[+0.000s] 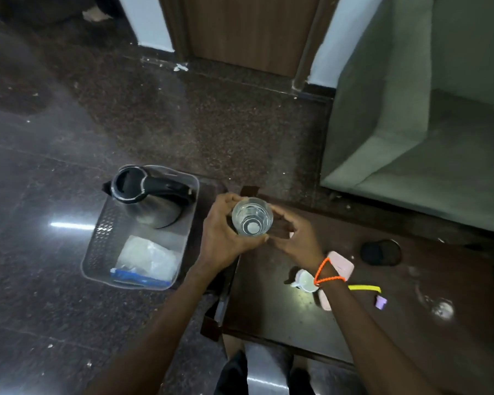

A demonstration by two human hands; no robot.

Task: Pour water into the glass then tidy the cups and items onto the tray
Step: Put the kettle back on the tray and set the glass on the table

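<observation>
A clear glass [252,216] with water in it is held over the far left corner of the dark table [268,309]. My left hand [226,232] wraps around its left side. My right hand [295,238] hovers at its right side with fingers apart, just touching or nearly touching it. A clear plastic tray [97,252] sits to the left, holding a steel kettle [149,198] with a black lid and a plastic packet [149,260]. On the table lie a small white cup [304,280], a pink case [341,265] and a second clear glass [437,300].
A yellow strip [364,287] and a small purple piece [380,303] lie on the table, with a black round object [380,252] farther back. A green sofa [425,124] stands at the right. A wooden door [246,29] is beyond the dark stone floor.
</observation>
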